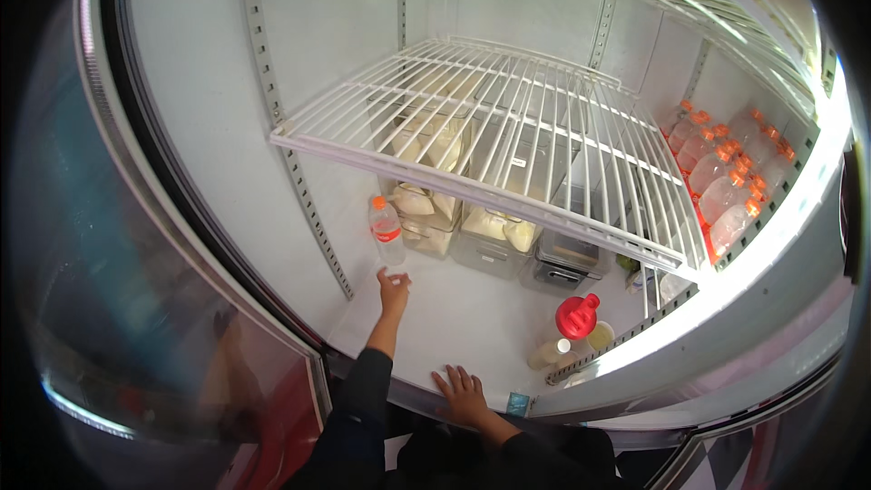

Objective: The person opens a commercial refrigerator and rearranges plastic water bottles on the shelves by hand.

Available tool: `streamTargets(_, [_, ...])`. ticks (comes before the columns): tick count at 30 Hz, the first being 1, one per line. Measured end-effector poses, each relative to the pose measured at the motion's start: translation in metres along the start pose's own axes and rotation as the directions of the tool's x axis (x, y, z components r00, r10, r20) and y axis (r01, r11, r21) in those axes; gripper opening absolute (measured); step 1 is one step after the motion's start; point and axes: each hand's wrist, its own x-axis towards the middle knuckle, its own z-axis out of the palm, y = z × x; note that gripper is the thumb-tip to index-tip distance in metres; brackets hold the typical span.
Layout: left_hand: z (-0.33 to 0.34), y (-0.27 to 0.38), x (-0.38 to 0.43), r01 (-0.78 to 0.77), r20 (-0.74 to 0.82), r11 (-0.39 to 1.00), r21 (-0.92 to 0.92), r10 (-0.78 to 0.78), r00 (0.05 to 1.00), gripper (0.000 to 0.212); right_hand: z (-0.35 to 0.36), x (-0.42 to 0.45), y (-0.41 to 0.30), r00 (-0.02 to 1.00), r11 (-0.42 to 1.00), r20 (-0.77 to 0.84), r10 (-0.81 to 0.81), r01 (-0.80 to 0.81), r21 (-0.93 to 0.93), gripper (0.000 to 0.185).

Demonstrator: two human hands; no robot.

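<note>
My left hand (393, 289) reaches over the white floor of the refrigerator (449, 313), just in front of a clear plastic bottle (388, 235) with an orange cap and a red label. Its fingers are curled and apart, with nothing seen between them. My right hand (465, 395) rests at the front edge of the refrigerator floor, fingers spread and empty. Behind the bottle stand clear plastic bins (427, 235) with bags of pale contents. Beside them is another bin (491, 255) holding similar bags.
A white wire shelf (476, 184) spans above the bins. Dark lidded containers (561, 265) stand to their right. Nearer are a red-lidded shaker (576, 317), a white-capped bottle (550, 354) and a cup (601, 335). Several orange-capped bottles (725, 197) line the right side. A glass door (170, 252) stands left.
</note>
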Motion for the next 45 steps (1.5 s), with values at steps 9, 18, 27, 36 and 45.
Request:
streamTargets(9, [-0.036, -0.023, -0.285, 0.133, 0.299, 0.991, 0.027, -0.135, 0.945, 0.030, -0.020, -0.128, 0.000, 0.999, 0.928, 0.036, -0.025, 0.010, 0.372, 0.080])
streamTargets(18, [0.000, 0.062, -0.406, -0.290, 0.761, 0.901, 0.322, -0.064, 0.646, 0.030, -0.159, -0.268, 0.065, 0.991, 0.634, 0.003, 0.130, -0.086, 0.768, 0.039])
streamTargets(27, [0.015, 0.121, -0.493, -0.461, 0.822, 0.826, 0.324, -0.004, 0.570, 0.029, -0.294, -0.382, 0.163, 0.650, 0.651, -0.557, 0.517, 0.123, 0.749, 0.023])
streamTargets(36, [0.009, 0.106, -0.517, -0.426, 0.740, 0.823, 0.377, 0.009, 0.672, 0.027, -0.396, -0.357, 0.175, 0.585, 0.870, -0.716, 0.382, 0.035, 0.492, 0.025])
streamTargets(45, [0.117, 0.143, -0.527, -0.658, 0.981, 0.733, 0.170, -0.058, 0.188, 0.028, -0.474, -0.281, 0.178, 0.491, 0.996, -0.868, -0.073, -0.017, -0.093, 0.042])
